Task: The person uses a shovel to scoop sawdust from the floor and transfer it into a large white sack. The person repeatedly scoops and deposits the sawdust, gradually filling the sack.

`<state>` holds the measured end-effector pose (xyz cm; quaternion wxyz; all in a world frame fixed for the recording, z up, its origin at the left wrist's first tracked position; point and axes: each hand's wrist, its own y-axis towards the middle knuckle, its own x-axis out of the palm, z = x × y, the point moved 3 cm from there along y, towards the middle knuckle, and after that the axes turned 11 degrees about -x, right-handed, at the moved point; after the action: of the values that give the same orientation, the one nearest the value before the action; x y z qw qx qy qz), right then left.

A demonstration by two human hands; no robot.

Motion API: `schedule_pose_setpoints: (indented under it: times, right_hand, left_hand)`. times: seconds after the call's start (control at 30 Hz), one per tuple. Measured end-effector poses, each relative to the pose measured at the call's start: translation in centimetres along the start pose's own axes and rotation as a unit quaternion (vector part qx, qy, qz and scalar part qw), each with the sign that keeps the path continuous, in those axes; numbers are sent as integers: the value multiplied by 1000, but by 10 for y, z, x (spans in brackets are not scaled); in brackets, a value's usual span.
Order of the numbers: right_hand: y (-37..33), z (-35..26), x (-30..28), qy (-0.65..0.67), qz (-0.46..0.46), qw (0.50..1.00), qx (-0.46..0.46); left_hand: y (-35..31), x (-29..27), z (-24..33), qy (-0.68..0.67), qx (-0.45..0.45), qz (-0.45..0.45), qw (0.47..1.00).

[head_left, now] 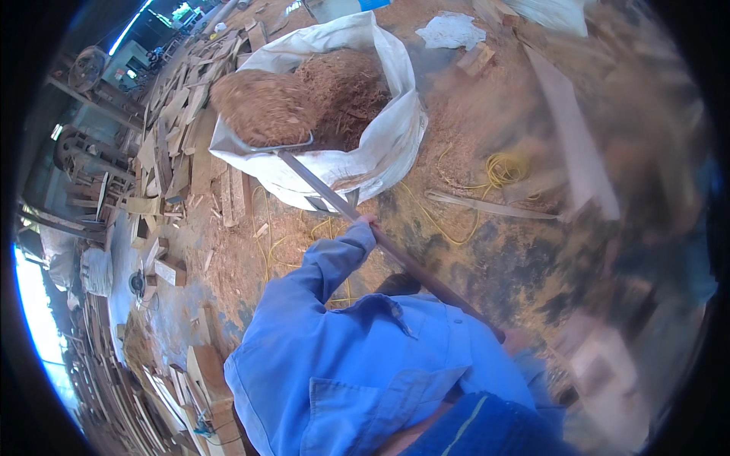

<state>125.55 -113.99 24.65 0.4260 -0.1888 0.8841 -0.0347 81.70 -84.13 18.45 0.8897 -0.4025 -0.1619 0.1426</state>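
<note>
One shovel handle (414,266) | within left fingers (369,220) | shavings (262,106) beyond

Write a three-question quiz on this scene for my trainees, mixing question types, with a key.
1. True or false: in the picture, the coil of yellow cord lies right of the white sack.
2. Multiple choice: which hand is nearer the sack? A) right hand; B) left hand
3. Short answer: what is heaped on the shovel?

Key: 1. True. 2. B. 3. Brown wood shavings.
</note>
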Motion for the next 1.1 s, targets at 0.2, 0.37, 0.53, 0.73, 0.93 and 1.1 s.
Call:
schedule_pose_setpoints:
  times: [0.2,0.37,0.53,0.73,0.93,1.1]
  right_hand:
    - [-132,26,127,-24,-67,987,141]
    - [-193,71,168,-42,-36,980,192]
    - [-59,94,131,-26,-13,997,72]
    - [77,86,20,-90,-113,989,-19]
    - [150,97,-121,-215,-140,960,-115]
    - [207,91,-210,-311,-253,893,-203]
  left_hand:
    - [-84,-1,-149,79,-91,-44,992]
    - [-160,8,-197,183,-111,-49,976]
    - [-174,11,-88,47,2,-23,999]
    - [-187,4,-27,-136,41,104,984]
    - [-202,32,-82,-280,-82,115,949]
    - [-200,53,-186,-416,-157,121,887]
